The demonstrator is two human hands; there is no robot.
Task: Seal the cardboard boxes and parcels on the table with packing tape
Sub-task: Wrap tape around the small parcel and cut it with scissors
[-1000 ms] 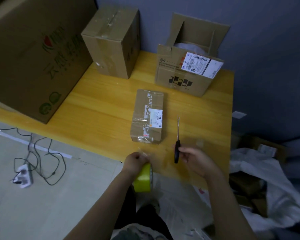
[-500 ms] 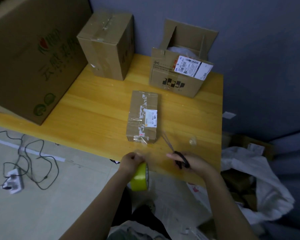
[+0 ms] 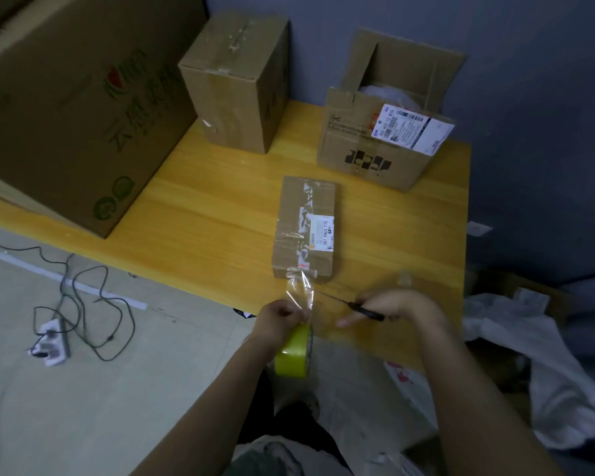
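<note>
While the left hand (image 3: pixel 282 317) grips the yellow-green tape roll (image 3: pixel 294 352) and the right hand (image 3: pixel 392 304) holds thin black-handled scissors (image 3: pixel 364 310), the clear strip (image 3: pixel 301 290) should be cut taut.

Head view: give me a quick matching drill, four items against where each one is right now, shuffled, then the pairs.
1. yellow-green roll of packing tape
2. black-handled scissors
3. small flat cardboard parcel with a white label
4. cardboard box with raised flaps

A. far right of the wooden table, open on top
B. in the right hand
C. in the left hand
D. mid-table, a clear tape strip stuck to its near end

Pairs: 1-C, 2-B, 3-D, 4-A
</note>
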